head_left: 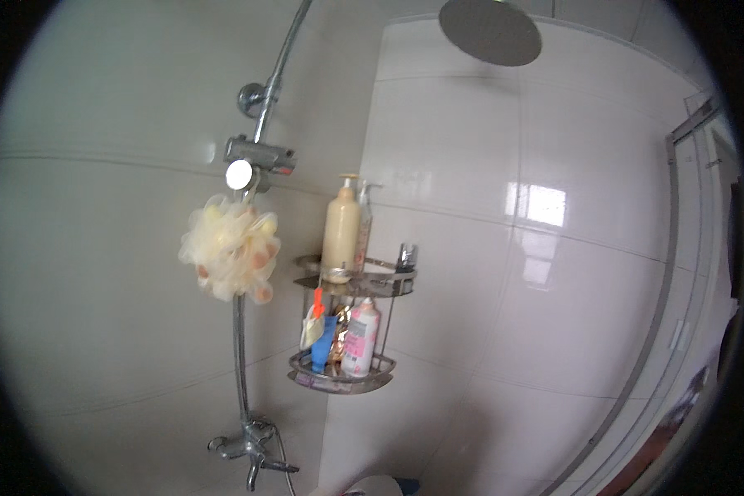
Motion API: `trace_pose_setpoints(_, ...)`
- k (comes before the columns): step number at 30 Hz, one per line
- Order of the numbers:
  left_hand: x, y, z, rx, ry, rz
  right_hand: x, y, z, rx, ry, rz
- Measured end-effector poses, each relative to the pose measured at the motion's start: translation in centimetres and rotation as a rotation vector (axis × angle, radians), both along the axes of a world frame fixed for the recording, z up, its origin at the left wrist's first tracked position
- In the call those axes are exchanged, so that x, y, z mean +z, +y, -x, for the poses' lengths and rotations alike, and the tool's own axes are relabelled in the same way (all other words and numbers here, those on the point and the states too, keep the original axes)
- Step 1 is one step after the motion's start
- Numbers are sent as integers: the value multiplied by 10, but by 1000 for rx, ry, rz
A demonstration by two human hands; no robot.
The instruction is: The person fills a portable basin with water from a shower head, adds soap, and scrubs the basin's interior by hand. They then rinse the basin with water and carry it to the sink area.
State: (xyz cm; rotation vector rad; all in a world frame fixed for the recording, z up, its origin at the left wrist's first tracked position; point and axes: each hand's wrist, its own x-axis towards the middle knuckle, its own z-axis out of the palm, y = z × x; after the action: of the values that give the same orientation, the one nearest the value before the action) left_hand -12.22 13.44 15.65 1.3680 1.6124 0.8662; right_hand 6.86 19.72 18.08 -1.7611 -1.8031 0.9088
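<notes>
Neither of my hands is in view. Before me is a tiled shower corner with a two-tier metal corner shelf (372, 285). On its upper tier stand a cream pump bottle (342, 229), a clear pump bottle (364, 232) behind it and a small dark-bodied container (407, 256). The lower tier holds a white and pink bottle (361, 341), a blue tube (323, 344) and a gold-coloured pack (340, 335). An orange hook-like piece (318, 304) with a pale pouch hangs at the shelf's left. A cream mesh bath puff (230, 251) hangs from the shower riser.
A chrome shower pipe (240, 359) runs up the left wall from a mixer tap (248, 443). A round overhead shower head (491, 32) juts out at the top. Along the right curves a metal-framed shower enclosure edge (654, 322). A white rounded object (375, 485) shows at the bottom.
</notes>
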Motion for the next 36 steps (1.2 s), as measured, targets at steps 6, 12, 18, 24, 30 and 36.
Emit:
trace_pose_setpoints(6, 28, 11, -35, -81, -80, -13, -114, 42, -51, 268, -297, -75)
trace_pose_setpoints(12, 18, 16, -40, 2, -185, 22, -52, 21, -13, 223, -144, 39)
trace_pose_setpoints(18, 6, 21, -77, -132, -204, -166, 4, 15, -9, 178, -340, 167)
trace_pose_setpoints(24, 49, 49, -72, -193, -271, -74, 64, 31, 26, -286, 120, 248)
trace_pose_setpoints(30, 11, 66, -57, 127, -590, 95, 60, 29, 2, -617, 484, 115)
trace_pose_setpoints(36, -73, 157, 102, 1262, -1672, -60, 55, 11, -10, -619, 489, 181)
